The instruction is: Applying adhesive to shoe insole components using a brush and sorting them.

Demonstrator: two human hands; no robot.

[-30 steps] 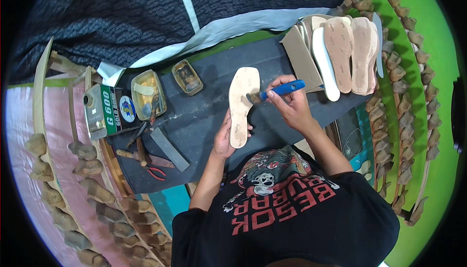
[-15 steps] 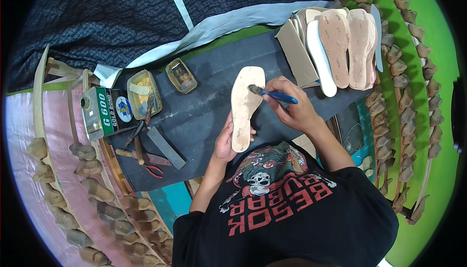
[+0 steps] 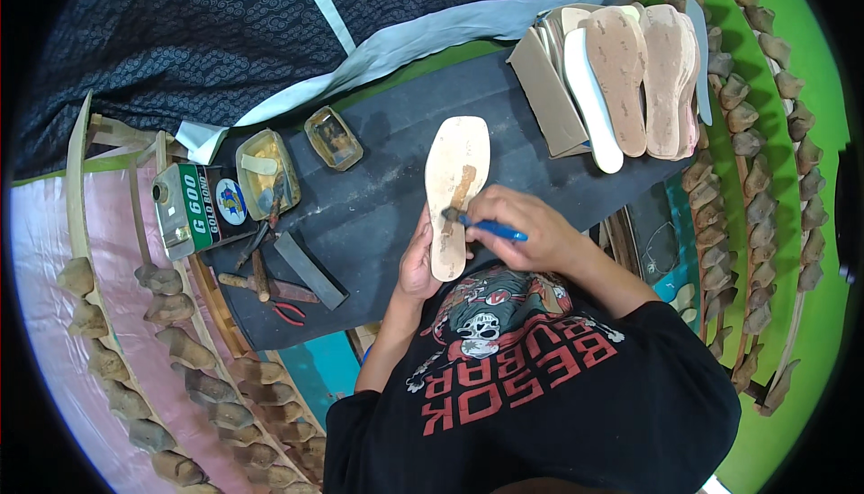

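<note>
On the dark desk [image 3: 387, 166], piled soles [image 3: 616, 76] are set at two o'clock and a yellowish tub [image 3: 245, 181] at nine. Between them, a pale insole [image 3: 457, 157] is held by the left grip [image 3: 418, 258] at its six-o'clock end; a blue-handled brush [image 3: 497, 229] is pinched by the right grip [image 3: 531, 231], bristles against the insole.

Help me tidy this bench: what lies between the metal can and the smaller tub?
In the head view, the larger open tub lies between the metal can and the smaller tub.
</note>
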